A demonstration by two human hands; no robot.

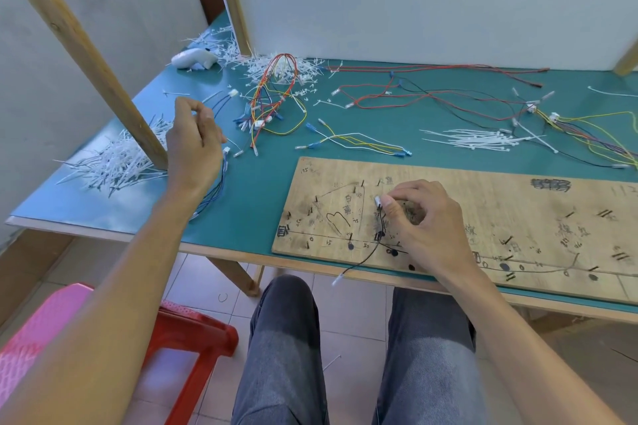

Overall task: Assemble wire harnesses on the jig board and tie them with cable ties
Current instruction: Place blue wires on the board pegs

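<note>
- Two hands are busy: my right hand sits over the left part of the jig board, thumb and forefinger pinching the white end of a black wire.
- From that pinch the black wire runs down among the board's pegs and past its near edge, its free end hanging off the surface.
- My left hand is raised well left of the board, fingers curled round a bundle of blue wires that trails down toward me.
- Cable ties lie in a loose sheaf just beyond the board's far edge.
</note>
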